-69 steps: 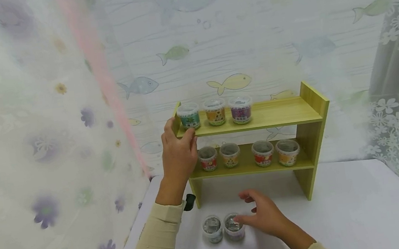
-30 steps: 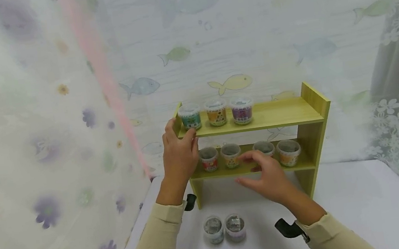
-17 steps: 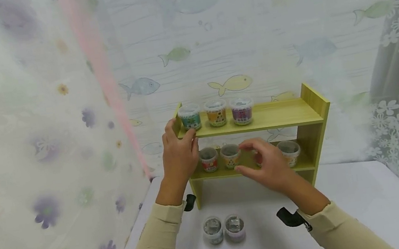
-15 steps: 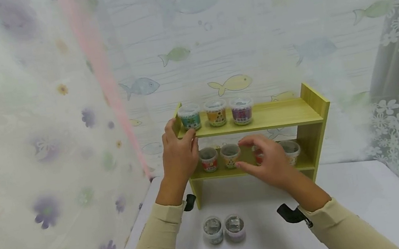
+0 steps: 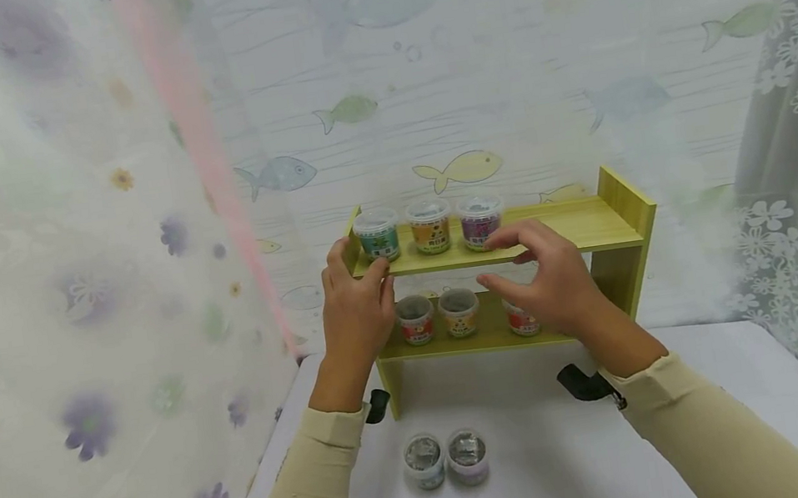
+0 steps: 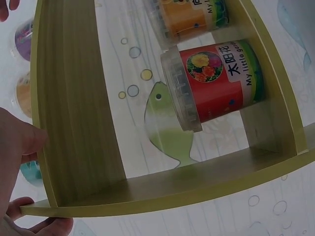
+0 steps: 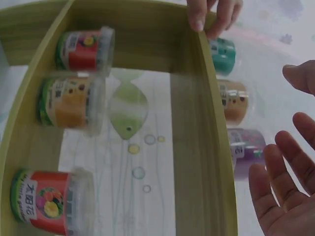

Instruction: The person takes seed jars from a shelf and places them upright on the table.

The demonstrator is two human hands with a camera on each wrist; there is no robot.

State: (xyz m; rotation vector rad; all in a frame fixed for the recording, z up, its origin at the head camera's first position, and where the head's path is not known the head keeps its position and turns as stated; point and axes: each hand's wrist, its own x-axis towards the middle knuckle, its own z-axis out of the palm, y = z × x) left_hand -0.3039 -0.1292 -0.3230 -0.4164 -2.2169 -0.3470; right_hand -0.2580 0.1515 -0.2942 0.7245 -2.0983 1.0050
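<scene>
In the head view my left hand (image 5: 358, 313) grips the upper left corner of a small yellow-green wooden shelf (image 5: 579, 234). Its thumb lies on the front edge and its fingers wrap the side panel. My right hand (image 5: 554, 275) is raised before the top board, fingers spread and holding nothing, closest to a purple-labelled plastic cup (image 5: 480, 228). An orange-labelled cup (image 5: 431, 233) and a teal-labelled cup (image 5: 379, 241) share that board. Below stand red-labelled cups (image 5: 417, 329), with an orange-labelled cup (image 5: 462, 322) between them; my right hand hides the board's right end.
Two lidded cups (image 5: 424, 462) with silvery tops stand side by side on the white tabletop (image 5: 548, 465) in front of the shelf. Printed fish curtains (image 5: 532, 55) hang behind, and a flowered curtain (image 5: 113, 320) closes the left side.
My right hand has risen from beside the two table cups, past the lower board, to the front of the top board. My left hand has stayed on the shelf corner.
</scene>
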